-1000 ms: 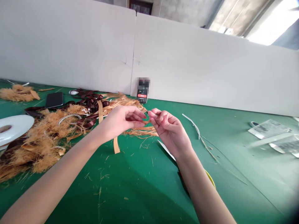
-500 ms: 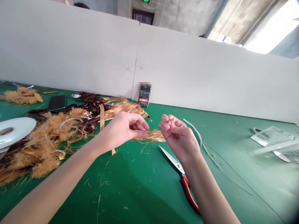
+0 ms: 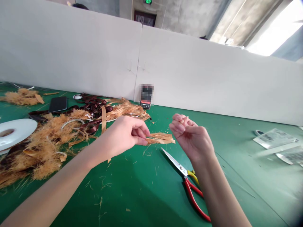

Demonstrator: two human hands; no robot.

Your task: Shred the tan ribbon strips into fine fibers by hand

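My left hand (image 3: 126, 134) is closed, its thumb and fingertips pinching a tan raffia strip (image 3: 162, 138) with frayed fibres. The strip's flat end points right, toward my other hand. My right hand (image 3: 191, 135) is held up with its fingers curled in a pinch; whatever is between the fingertips is too small to make out. Below it lie scissors (image 3: 176, 164) with red handles, partly covered by my right forearm. A yellow handle (image 3: 193, 176) shows beside them, mostly hidden.
Tangled tan fibre (image 3: 54, 138), dark brown ribbon (image 3: 94, 107) and a white roll (image 3: 21, 132) crowd the left side. A black phone (image 3: 58, 104) lies behind. Another phone (image 3: 145, 97) leans on the white partition (image 3: 201, 72). Clear plastic packets (image 3: 274, 137) lie at right.
My right hand has moved right, away from my left hand, uncovering the end of the raffia strip and more of the scissors' handles. My left hand has shifted slightly left and down.
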